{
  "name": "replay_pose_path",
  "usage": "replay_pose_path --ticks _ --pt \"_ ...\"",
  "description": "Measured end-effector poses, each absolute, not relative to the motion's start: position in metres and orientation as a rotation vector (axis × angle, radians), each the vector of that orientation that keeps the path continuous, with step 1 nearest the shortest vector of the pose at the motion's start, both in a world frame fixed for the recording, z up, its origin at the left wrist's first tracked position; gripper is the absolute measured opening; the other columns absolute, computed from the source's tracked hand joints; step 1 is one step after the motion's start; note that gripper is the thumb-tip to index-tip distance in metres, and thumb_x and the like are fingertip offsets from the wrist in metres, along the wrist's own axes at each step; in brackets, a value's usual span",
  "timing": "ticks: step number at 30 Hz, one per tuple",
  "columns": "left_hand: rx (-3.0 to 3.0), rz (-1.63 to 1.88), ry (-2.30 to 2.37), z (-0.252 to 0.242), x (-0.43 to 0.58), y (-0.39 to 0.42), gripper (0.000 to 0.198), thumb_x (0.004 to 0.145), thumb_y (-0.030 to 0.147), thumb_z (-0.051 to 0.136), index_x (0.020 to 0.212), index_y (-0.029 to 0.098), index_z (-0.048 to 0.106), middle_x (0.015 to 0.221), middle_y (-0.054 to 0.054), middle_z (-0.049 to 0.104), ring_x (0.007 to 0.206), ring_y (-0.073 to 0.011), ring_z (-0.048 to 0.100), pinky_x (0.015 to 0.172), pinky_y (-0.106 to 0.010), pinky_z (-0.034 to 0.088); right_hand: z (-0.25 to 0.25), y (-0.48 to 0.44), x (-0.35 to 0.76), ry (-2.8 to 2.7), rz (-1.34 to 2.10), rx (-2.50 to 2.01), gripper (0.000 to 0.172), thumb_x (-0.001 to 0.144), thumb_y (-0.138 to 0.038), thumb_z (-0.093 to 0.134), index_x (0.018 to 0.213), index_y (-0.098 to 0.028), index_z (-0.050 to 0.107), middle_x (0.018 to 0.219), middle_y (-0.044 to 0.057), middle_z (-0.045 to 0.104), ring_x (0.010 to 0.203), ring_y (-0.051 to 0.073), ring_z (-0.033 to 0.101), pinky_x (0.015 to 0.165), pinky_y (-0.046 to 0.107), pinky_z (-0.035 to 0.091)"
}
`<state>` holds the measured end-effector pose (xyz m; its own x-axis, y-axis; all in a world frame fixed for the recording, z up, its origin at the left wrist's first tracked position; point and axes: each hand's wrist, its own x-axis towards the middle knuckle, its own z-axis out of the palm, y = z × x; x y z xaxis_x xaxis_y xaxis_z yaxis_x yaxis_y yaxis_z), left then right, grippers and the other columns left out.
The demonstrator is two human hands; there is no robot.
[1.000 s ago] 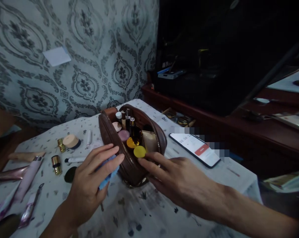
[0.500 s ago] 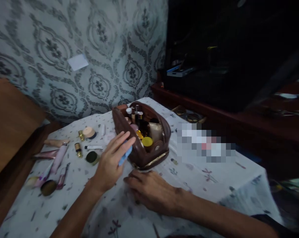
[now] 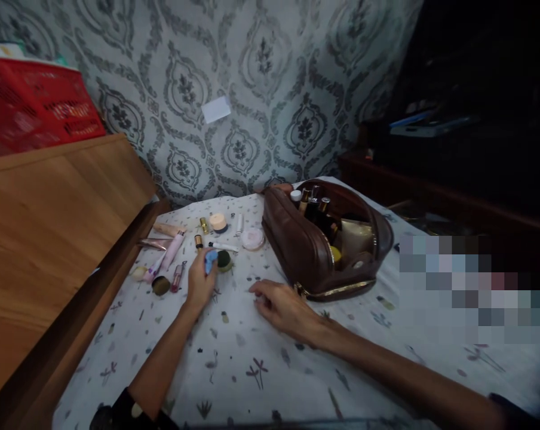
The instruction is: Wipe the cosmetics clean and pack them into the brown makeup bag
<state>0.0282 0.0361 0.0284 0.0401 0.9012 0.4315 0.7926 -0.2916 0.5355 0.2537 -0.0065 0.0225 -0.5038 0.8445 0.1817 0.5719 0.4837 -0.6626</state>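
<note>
My left hand (image 3: 201, 280) is closed around a small blue cloth (image 3: 211, 260), pinched between thumb and fingers, and the cloth is pressed against a dark round compact (image 3: 225, 261) that lies on the bench (image 3: 234, 370), which is covered by a white sheet printed with small plants. My right hand (image 3: 281, 304) rests palm down on the sheet a little to the right of it, fingers loosely bent and gripping nothing, just in front of the brown leather bag (image 3: 308, 254). The bag stands unzipped, its mouth facing right, with the tops of several small bottles (image 3: 312, 206) upright at its far end, a cream pouch (image 3: 357, 236) tucked inside and a yellow lid (image 3: 336, 254) showing low near the zip. Around my left hand the cosmetics are scattered: a white pen-like stick (image 3: 224, 246) just beyond the compact, a pale pink round case (image 3: 252, 239) near the bag, a cream-lidded jar (image 3: 218, 222) further back, a gold lipstick (image 3: 199, 241), a pink tube (image 3: 171, 251) lying at a slant, and another dark round piece (image 3: 160, 285) to the left, close to the bench's edge. A wooden panel (image 3: 50, 221) runs along the left side with a red basket (image 3: 32, 107) on top, and a white slip of paper (image 3: 215, 110) is stuck on the patterned wall
</note>
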Motion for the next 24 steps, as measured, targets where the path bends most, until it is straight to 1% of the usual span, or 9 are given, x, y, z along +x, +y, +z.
replay_pose_path --ticks 2,5,8,11,15,16,18,21,24 --pt "1.974 1.238 1.841 0.019 0.016 0.045 0.033 0.096 0.031 0.048 0.123 0.014 0.055 0.117 -0.012 0.067 0.107 -0.0239 0.064 0.099 -0.042 0.05 0.015 0.002 0.236 -2.149 0.826 -1.133 0.032 0.083 -0.012 0.057 0.113 -0.013 0.066 0.092 0.007 0.072 0.075 0.017 0.066 0.071 0.028 0.05" --pt "1.917 1.357 1.783 0.002 0.006 0.052 0.041 0.094 0.037 0.051 0.13 0.017 0.054 0.129 -0.014 0.063 0.118 -0.0261 0.06 0.106 -0.044 0.045 -0.001 0.015 0.215 -1.996 0.915 -1.1 0.032 0.08 -0.011 0.059 0.11 -0.015 0.065 0.098 0.007 0.069 0.077 0.015 0.064 0.071 0.026 0.05" --pt "2.011 1.311 1.695 -0.011 0.004 0.053 0.048 0.094 0.043 0.051 0.135 0.018 0.053 0.135 -0.014 0.06 0.129 -0.0278 0.054 0.112 -0.045 0.039 -0.013 0.021 0.207 -1.935 0.903 -1.127 0.032 0.078 -0.007 0.057 0.108 -0.016 0.065 0.096 0.005 0.068 0.076 0.014 0.063 0.072 0.026 0.049" --pt "2.141 1.174 1.675 -0.014 0.007 0.053 0.054 0.093 0.048 0.051 0.139 0.021 0.052 0.133 -0.012 0.061 0.13 -0.0285 0.053 0.113 -0.046 0.037 -0.017 0.019 0.209 -1.909 0.892 -1.123 0.034 0.076 -0.005 0.056 0.106 -0.017 0.066 0.096 0.005 0.068 0.076 0.014 0.062 0.07 0.024 0.049" --pt "2.277 0.913 1.782 -0.005 0.013 0.055 0.062 0.091 0.055 0.052 0.146 0.026 0.046 0.136 -0.01 0.058 0.126 -0.0308 0.054 0.106 -0.048 0.044 -0.018 0.014 0.213 -1.908 0.874 -1.081 0.03 0.075 -0.006 0.057 0.1 -0.017 0.069 0.092 0.004 0.068 0.077 0.015 0.062 0.075 0.024 0.049" --pt "2.299 0.844 1.807 -0.001 0.015 0.057 0.063 0.09 0.056 0.053 0.146 0.028 0.046 0.135 -0.009 0.058 0.125 -0.0308 0.055 0.103 -0.047 0.046 -0.018 0.014 0.214 -1.917 0.867 -1.064 0.03 0.075 -0.006 0.057 0.1 -0.017 0.069 0.092 0.005 0.068 0.078 0.015 0.063 0.076 0.024 0.05" --pt "2.324 0.738 1.834 0.003 0.019 0.062 0.061 0.088 0.058 0.053 0.141 0.029 0.051 0.13 -0.007 0.061 0.12 -0.0299 0.059 0.098 -0.044 0.05 -0.019 0.013 0.215 -1.95 0.851 -1.028 0.029 0.077 -0.008 0.056 0.101 -0.017 0.07 0.093 0.006 0.069 0.081 0.017 0.063 0.078 0.025 0.05" --pt "2.327 0.715 1.85 0.002 0.022 0.071 0.055 0.087 0.061 0.051 0.129 0.027 0.062 0.119 -0.006 0.066 0.109 -0.0284 0.065 0.092 -0.041 0.053 -0.018 0.012 0.217 -2.001 0.856 -1.003 0.03 0.079 -0.01 0.055 0.104 -0.016 0.07 0.096 0.007 0.07 0.085 0.018 0.065 0.081 0.027 0.051" --pt "2.354 0.809 1.848 -0.006 0.022 0.075 0.055 0.087 0.062 0.05 0.125 0.024 0.064 0.115 -0.008 0.068 0.105 -0.0288 0.066 0.089 -0.041 0.054 -0.014 0.01 0.221 -2.041 0.891 -0.98 0.032 0.081 -0.014 0.055 0.109 -0.016 0.07 0.102 0.008 0.072 0.088 0.019 0.067 0.083 0.027 0.052"
